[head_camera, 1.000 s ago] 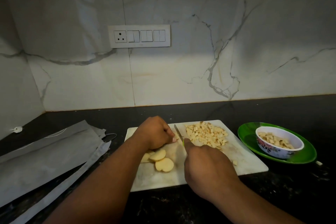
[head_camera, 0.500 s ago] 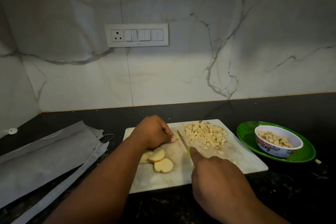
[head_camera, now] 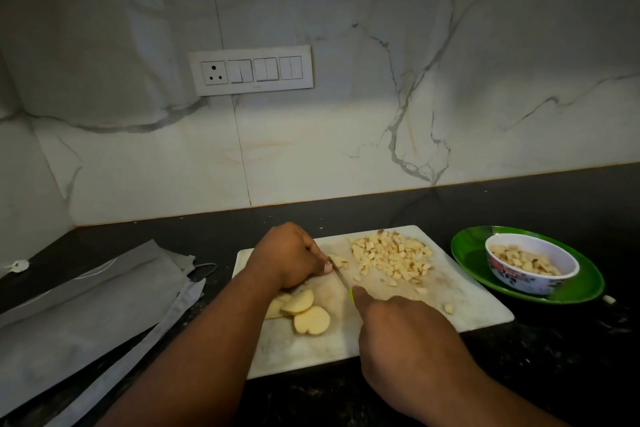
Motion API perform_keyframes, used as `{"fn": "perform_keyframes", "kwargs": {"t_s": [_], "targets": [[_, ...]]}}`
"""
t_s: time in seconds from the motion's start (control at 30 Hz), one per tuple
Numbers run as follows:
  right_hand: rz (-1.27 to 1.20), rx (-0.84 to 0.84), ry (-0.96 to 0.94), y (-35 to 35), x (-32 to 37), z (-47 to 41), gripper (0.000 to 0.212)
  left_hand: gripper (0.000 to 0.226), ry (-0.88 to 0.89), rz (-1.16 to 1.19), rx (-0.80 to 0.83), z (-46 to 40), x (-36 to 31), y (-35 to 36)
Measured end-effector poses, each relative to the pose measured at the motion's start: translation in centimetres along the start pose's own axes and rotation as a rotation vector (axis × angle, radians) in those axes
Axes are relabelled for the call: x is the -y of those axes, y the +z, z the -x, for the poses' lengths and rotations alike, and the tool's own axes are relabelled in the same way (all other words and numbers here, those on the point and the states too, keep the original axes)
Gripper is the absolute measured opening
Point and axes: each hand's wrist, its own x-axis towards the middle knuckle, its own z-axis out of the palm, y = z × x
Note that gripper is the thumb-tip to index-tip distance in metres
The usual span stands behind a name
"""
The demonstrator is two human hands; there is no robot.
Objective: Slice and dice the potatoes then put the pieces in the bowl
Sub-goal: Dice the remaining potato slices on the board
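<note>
Behind everything, a marble wall (head_camera: 346,135) carries a white switch panel (head_camera: 251,70), and a dark counter (head_camera: 554,350) runs along its foot. Folded grey sheets (head_camera: 79,315) lie on the counter at the left. Right of them sits a white cutting board (head_camera: 478,305) – both hands work over it. A green plate (head_camera: 471,250) rests on the counter just right of the board and bears a patterned bowl (head_camera: 519,279) that already holds some potato pieces.

On the board's far right part lies a heap of diced potato (head_camera: 391,256), with a few loose cubes scattered toward the near right edge. Three or so potato slices (head_camera: 304,310) overlap on the board's near left part, partly under the left forearm.

At the board's far left, the left hand (head_camera: 287,256) is curled, knuckles up, fingertips pressing down on a small potato piece (head_camera: 337,262) beside the blade. The right hand (head_camera: 408,340) is closed around the green handle of a knife (head_camera: 341,279), index finger stretched along its top – the blade angles away toward the left hand's fingertips, its edge down by the held piece. One stray cube (head_camera: 608,299) lies on the counter beyond the plate.
</note>
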Motion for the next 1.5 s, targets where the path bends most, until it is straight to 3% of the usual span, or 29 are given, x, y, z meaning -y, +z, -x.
{"fn": "perform_keyframes", "kwargs": {"t_s": [0.23,0.47,0.73,1.0,1.23,1.33,1.43,1.5], "targets": [[0.0,-0.113,0.024,-0.2,-0.4,-0.1,0.07,0.005,0.058,-0.128,0.023,0.3,-0.3,-0.4],[-0.059,-0.147,0.004,1.2,0.2,-3.5,0.06,0.008,0.025,0.013,-0.018,0.5,0.0,-0.2],[-0.06,-0.068,-0.018,1.1,-0.2,-3.0,0.066,0.041,-0.036,0.176,-0.03,0.1,0.5,0.3],[-0.048,-0.005,-0.055,-0.4,-0.6,1.5,0.07,0.049,-0.086,0.197,0.004,0.1,0.1,0.2],[-0.145,-0.259,-0.007,-2.1,-2.8,-2.6,0.053,0.046,-0.006,0.17,0.061,0.7,-0.2,0.1],[-0.165,-0.318,-0.061,-1.9,-3.9,-6.0,0.039,0.037,0.022,0.106,-0.04,0.9,-1.0,0.3],[-0.249,-0.366,-0.038,-1.0,-5.1,-7.5,0.046,0.032,0.036,-0.073,-0.152,0.8,-1.5,0.8],[-0.362,-0.391,-0.012,-0.5,-5.8,-7.5,0.046,0.034,0.052,-0.154,-0.135,0.9,-1.9,1.2]]}}
